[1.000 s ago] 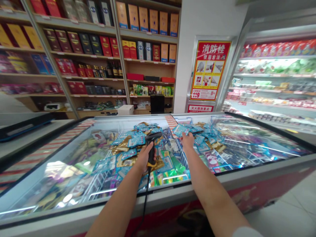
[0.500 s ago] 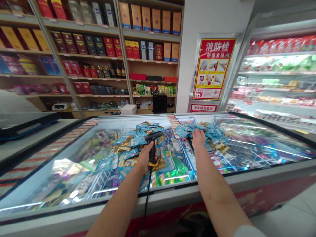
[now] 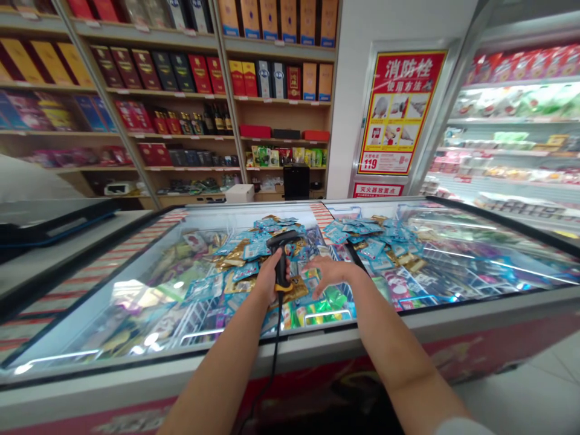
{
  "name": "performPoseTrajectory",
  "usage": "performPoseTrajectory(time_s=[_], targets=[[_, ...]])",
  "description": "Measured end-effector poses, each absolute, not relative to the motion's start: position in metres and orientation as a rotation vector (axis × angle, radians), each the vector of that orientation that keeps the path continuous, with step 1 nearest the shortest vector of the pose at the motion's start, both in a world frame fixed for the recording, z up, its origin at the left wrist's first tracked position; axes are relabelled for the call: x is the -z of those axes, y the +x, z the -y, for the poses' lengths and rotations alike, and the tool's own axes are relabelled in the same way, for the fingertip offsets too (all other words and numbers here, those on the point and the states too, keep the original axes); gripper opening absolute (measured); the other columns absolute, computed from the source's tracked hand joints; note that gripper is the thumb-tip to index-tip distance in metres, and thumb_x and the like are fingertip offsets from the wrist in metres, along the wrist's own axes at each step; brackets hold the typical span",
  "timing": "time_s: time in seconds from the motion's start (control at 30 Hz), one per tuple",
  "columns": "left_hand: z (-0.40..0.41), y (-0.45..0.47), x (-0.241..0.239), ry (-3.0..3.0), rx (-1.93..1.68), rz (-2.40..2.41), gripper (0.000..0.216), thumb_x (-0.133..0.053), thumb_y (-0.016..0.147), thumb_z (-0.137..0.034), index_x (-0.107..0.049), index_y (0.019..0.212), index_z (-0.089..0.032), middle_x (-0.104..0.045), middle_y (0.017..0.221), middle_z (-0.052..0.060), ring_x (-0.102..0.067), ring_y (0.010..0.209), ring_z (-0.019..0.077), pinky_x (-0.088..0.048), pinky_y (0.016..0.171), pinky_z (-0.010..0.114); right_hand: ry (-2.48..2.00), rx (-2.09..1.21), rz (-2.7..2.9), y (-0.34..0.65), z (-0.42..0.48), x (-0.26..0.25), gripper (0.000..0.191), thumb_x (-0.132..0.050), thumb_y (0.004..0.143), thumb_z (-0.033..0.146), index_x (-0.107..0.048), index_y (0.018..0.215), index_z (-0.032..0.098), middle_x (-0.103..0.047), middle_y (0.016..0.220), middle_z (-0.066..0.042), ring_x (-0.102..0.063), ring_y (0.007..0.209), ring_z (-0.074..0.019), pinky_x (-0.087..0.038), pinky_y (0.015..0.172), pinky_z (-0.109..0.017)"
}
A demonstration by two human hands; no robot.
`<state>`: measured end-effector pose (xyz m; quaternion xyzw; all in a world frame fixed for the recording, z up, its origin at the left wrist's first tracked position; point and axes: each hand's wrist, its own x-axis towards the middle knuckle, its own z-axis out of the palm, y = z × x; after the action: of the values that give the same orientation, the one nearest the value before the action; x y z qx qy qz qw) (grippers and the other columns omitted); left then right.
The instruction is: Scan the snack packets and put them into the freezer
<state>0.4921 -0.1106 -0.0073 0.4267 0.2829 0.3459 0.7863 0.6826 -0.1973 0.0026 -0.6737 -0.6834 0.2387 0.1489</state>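
Note:
My left hand [image 3: 270, 273] is wrapped round the handle of a black and yellow barcode scanner [image 3: 281, 266], its head pointing up and its cord hanging down over the freezer's front. Under and beyond the scanner lies a pile of blue and gold packets [image 3: 247, 249] on the glass lid. My right hand [image 3: 327, 272] hovers just right of the scanner, fingers spread, with nothing in it. Farther right, a second pile of blue and gold packets [image 3: 376, 235] rests on the other half of the lid.
A chest freezer [image 3: 299, 344] with a glass top spans the view, frozen goods in baskets showing beneath. Behind it stand shelves of boxed bottles [image 3: 167, 75] and a red fire-hydrant sign [image 3: 401, 112]. An open refrigerated display [image 3: 516, 151] is at the right.
My right hand has left the right-hand packet pile and moved left and nearer, toward the scanner, with its fingers spreading. My left hand still holds the scanner in nearly the same place.

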Motion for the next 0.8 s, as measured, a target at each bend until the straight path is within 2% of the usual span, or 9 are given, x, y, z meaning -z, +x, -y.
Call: performPoseTrajectory(time_s=[0.07, 0.13, 0.27, 0.4, 0.53, 0.6, 0.73, 0.8], targets=[[0.112, 0.492, 0.006, 0.914, -0.747, -0.608, 0.035, -0.067, 0.082, -0.048, -0.06, 0.076, -0.015, -0.054, 0.053, -0.002, -0.048, 0.04, 0.008, -0.039, 0.039, 0.018, -2.042, -0.598, 1.992, 0.677, 0.196, -0.001, 0.091, -0.095, 0.042, 0.04, -0.066, 0.128, 0.028, -0.048, 0.146, -0.01, -0.039, 0.138, -0.0362, -0.034, 0.112, -0.042], [0.113, 0.492, 0.005, 0.914, -0.748, -0.605, 0.036, -0.07, 0.079, -0.049, -0.061, 0.077, -0.015, -0.055, 0.053, -0.002, -0.048, 0.04, 0.0085, -0.038, 0.038, 0.018, -2.079, -0.527, 1.947, 0.676, 0.192, 0.004, 0.08, -0.095, 0.046, 0.038, -0.069, 0.121, 0.026, -0.052, 0.14, -0.011, -0.046, 0.132, -0.035, -0.039, 0.108, -0.04], [0.111, 0.491, 0.007, 0.951, -0.728, -0.612, 0.042, -0.073, 0.073, -0.055, -0.059, 0.073, -0.015, -0.054, 0.052, -0.002, -0.048, 0.039, 0.0087, -0.036, 0.037, 0.019, -2.067, -0.495, 1.637, 0.685, 0.182, 0.018, 0.061, -0.092, 0.051, 0.026, -0.07, 0.108, 0.02, -0.066, 0.115, -0.009, -0.061, 0.107, -0.0286, -0.048, 0.09, -0.034], [0.112, 0.49, 0.008, 0.986, -0.738, -0.594, 0.044, -0.075, 0.07, -0.056, -0.059, 0.073, -0.015, -0.055, 0.053, -0.002, -0.048, 0.039, 0.0085, -0.037, 0.038, 0.019, -2.01, -0.348, 1.239, 0.697, 0.175, 0.029, 0.058, -0.084, 0.057, 0.016, -0.066, 0.112, 0.016, -0.069, 0.097, -0.004, -0.064, 0.087, -0.0215, -0.048, 0.078, -0.03], [0.113, 0.49, 0.008, 1.032, -0.719, -0.596, 0.047, -0.075, 0.068, -0.059, -0.058, 0.075, -0.016, -0.055, 0.052, -0.002, -0.049, 0.039, 0.0099, -0.036, 0.038, 0.021, -1.797, -0.231, 1.07, 0.701, 0.169, 0.032, 0.03, -0.07, 0.068, 0.016, -0.07, 0.098, 0.016, -0.069, 0.085, -0.002, -0.063, 0.076, -0.0182, -0.047, 0.074, -0.029], [0.114, 0.49, 0.008, 1.036, -0.731, -0.595, 0.048, -0.076, 0.066, -0.06, -0.057, 0.075, -0.017, -0.056, 0.053, -0.003, -0.049, 0.039, 0.0098, -0.035, 0.038, 0.021, -1.694, -0.146, 1.017, 0.702, 0.168, 0.028, 0.022, -0.065, 0.073, 0.021, -0.071, 0.093, 0.017, -0.07, 0.086, -0.003, -0.063, 0.076, -0.0188, -0.048, 0.076, -0.03], [0.114, 0.491, 0.008, 1.037, -0.739, -0.596, 0.052, -0.079, 0.06, -0.061, -0.055, 0.076, -0.018, -0.056, 0.053, -0.003, -0.049, 0.038, 0.0097, -0.033, 0.036, 0.021, -1.588, 0.158, 0.913, 0.704, 0.172, 0.019, 0.026, -0.062, 0.079, 0.032, -0.072, 0.096, 0.015, -0.071, 0.097, -0.009, -0.062, 0.084, -0.0212, -0.048, 0.082, -0.033], [0.113, 0.492, 0.008, 1.046, -0.741, -0.594, 0.053, -0.079, 0.059, -0.062, -0.055, 0.075, -0.018, -0.056, 0.053, -0.003, -0.048, 0.038, 0.0096, -0.033, 0.036, 0.02, -1.591, 0.204, 0.918, 0.705, 0.174, 0.018, 0.026, -0.062, 0.079, 0.033, -0.073, 0.095, 0.016, -0.072, 0.095, -0.009, -0.061, 0.082, -0.0208, -0.048, 0.08, -0.033]])
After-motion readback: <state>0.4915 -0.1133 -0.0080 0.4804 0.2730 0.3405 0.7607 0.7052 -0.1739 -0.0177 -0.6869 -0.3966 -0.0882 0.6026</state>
